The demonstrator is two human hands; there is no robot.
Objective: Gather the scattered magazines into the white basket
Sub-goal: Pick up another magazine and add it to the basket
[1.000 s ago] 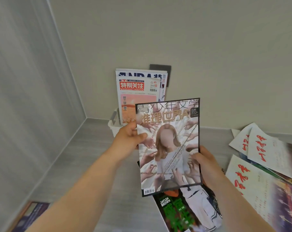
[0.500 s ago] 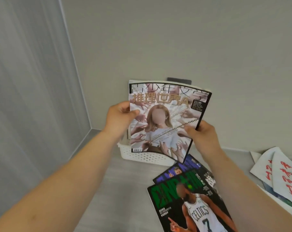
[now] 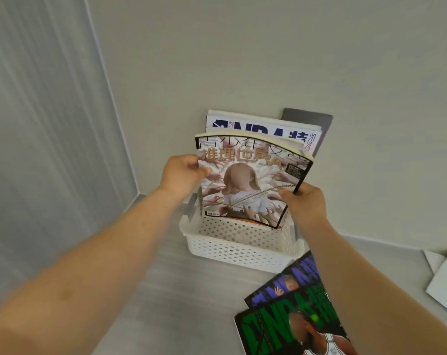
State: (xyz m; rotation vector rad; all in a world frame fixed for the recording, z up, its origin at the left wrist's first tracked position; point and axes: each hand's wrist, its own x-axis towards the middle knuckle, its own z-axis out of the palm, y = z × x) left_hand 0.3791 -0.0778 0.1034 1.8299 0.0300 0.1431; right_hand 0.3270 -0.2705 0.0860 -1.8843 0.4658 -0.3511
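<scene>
Pale walls meet in a corner, where the white basket [image 3: 232,252] is set on a grey surface. A magazine [image 3: 248,190] is held upright with its lower edge at the basket's mouth. It is pinched at its sides by the left grip [image 3: 181,175] and the right grip [image 3: 304,203]. An NBA magazine [image 3: 263,126] is stood behind it.

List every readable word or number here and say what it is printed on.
"推理世界A": held magazine, gripped by left hand and right hand.
"NBA", "2024": white magazine standing in the white basket.
"NBA": green magazine, lying flat.
Purple magazine title: too blurred.
</scene>
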